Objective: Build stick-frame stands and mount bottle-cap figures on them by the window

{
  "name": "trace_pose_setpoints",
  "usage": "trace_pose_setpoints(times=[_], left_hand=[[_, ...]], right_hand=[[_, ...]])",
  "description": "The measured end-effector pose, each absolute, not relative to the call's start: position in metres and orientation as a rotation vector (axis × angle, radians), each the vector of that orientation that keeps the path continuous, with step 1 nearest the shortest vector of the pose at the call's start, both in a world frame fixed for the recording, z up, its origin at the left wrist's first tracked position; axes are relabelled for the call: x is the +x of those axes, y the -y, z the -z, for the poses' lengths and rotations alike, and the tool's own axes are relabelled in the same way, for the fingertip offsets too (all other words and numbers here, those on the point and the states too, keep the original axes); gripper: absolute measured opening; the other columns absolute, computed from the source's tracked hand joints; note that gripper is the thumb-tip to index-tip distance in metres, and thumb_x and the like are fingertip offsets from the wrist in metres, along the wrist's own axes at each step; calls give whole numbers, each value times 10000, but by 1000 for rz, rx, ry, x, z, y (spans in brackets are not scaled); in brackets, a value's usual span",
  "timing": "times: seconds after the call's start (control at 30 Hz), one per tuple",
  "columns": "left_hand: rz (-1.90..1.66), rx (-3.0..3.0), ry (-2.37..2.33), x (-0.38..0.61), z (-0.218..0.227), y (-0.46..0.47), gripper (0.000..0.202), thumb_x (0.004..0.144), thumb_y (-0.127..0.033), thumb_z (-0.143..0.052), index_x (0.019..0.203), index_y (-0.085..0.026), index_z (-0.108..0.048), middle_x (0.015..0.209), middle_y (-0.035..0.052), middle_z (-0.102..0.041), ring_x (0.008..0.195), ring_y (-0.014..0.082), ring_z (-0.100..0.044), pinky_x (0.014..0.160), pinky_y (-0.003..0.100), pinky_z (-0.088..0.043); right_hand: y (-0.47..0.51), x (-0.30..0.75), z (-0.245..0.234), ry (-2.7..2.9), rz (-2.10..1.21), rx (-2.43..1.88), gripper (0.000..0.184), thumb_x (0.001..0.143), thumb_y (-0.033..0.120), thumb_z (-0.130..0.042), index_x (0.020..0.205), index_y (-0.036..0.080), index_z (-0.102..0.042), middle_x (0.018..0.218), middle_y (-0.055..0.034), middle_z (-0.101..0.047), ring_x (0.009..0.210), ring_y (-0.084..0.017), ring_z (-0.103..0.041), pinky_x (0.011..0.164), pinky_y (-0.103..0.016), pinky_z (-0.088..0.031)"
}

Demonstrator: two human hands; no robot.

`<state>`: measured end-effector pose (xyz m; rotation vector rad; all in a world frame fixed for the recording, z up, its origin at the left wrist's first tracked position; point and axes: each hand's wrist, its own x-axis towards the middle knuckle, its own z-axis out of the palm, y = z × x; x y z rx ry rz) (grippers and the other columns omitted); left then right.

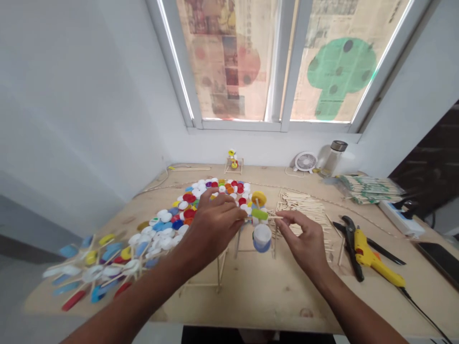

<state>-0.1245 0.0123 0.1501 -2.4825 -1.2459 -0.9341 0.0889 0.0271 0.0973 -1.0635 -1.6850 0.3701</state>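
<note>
My left hand (218, 224) and my right hand (304, 239) are raised over the middle of the table. Between them runs a thin wooden stick (273, 217) with a green bottle cap (260, 214) on it, and the fingers of each hand pinch one end. Just behind the green cap is a yellow cap (258, 198) on a stick. A white cup-like cap (262, 234) with a blue one beneath shows below; whether these are joined to the held stick I cannot tell. A square stick frame (236, 250) stands underneath, partly hidden.
Many coloured bottle caps (167, 224) spread behind my left arm, with caps on sticks (93, 272) further left. Loose sticks (304, 205) lie behind my right hand. To the right are black-handled pliers (349, 239), a yellow glue gun (376, 260), a power strip (401, 217) and a phone (439, 260).
</note>
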Motion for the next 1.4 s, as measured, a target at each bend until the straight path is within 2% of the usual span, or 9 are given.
trace_pose_setpoints(times=[0.27, 0.47, 0.7, 0.93, 1.4], left_hand=[[839, -2496, 1304, -127, -164, -63, 118, 810, -169, -561, 775, -242, -648, 745, -37, -693, 873, 180, -594, 1024, 520, -214], [817, -2462, 1272, -130, -161, -104, 144, 814, -170, -533, 778, -242, -654, 738, -18, -690, 859, 180, -595, 1032, 517, -221], [810, -2436, 1304, -140, -146, -170, 115, 801, -211, -548, 783, -240, -658, 791, 2, -704, 882, 193, -604, 1014, 515, -255], [760, -2402, 1313, -149, -128, -241, 178, 824, -207, -501, 798, -233, -676, 798, 26, -703, 850, 192, -603, 1013, 519, -257], [657, -2355, 1332, -162, -88, -346, 232, 812, -198, -461, 787, -221, -691, 788, 65, -702, 849, 225, -600, 984, 555, -276]], right_hand=[[-74, 82, -111, 1578, -486, -1133, 195, 784, 343, -608, 835, 183, -709, 709, -28, -703, 651, -162, -624, 660, -273, -494], [-115, 76, -108, 1562, -477, -1132, 216, 781, 355, -601, 819, 172, -711, 697, -37, -705, 637, -163, -618, 636, -265, -490], [-180, 66, -99, 1571, -485, -1146, 236, 779, 382, -596, 812, 179, -713, 720, -36, -713, 620, -156, -610, 619, -258, -480], [-256, 54, -81, 1584, -491, -1186, 244, 782, 393, -579, 823, 193, -713, 715, -25, -711, 620, -154, -617, 614, -254, -472], [-360, 33, -46, 1596, -487, -1310, 173, 786, 310, -577, 812, 210, -716, 695, -4, -698, 629, -140, -614, 595, -229, -441]])
